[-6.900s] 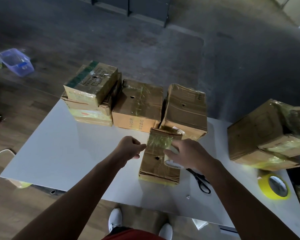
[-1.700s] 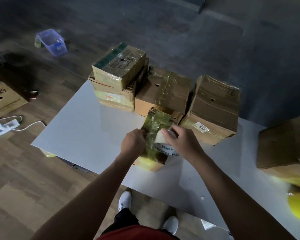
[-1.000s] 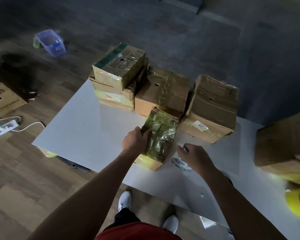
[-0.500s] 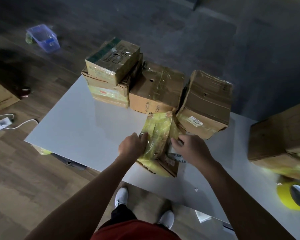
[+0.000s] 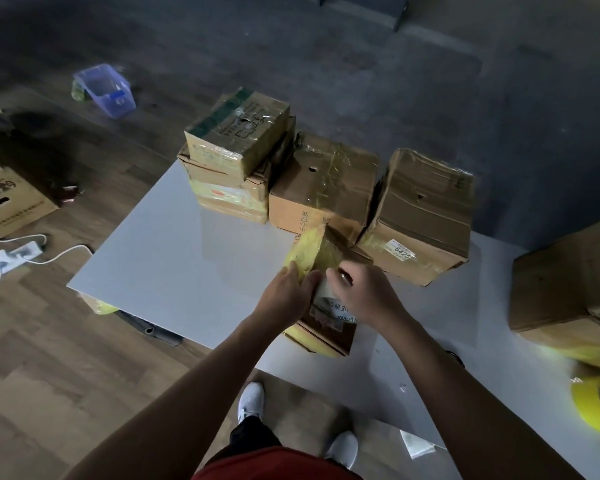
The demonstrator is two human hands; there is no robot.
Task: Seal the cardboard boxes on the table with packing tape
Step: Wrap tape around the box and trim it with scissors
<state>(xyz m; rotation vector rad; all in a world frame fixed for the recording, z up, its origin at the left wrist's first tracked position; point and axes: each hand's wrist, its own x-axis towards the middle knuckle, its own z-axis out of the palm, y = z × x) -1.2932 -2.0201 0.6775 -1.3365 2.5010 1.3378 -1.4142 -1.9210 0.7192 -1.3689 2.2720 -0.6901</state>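
Observation:
A small cardboard box (image 5: 329,332), wrapped in yellowish tape, stands tilted near the front edge of the white table (image 5: 174,261). My left hand (image 5: 286,296) grips its left side, fingers curled over the taped face. My right hand (image 5: 366,292) holds a roll of packing tape (image 5: 329,304) with a printed white core against the box's top right. Most of the roll is hidden under the hand.
Three taped boxes stand along the back: a stack of two (image 5: 236,157), a middle box (image 5: 323,188) and a right one (image 5: 420,216). A larger box (image 5: 565,289) and a yellow tape roll (image 5: 596,407) are at the right edge. Floor clutter lies at left.
The small box has been turned up onto an edge from lying flat. My right hand has brought the tape roll from the table back against the box. The camera shifted slightly.

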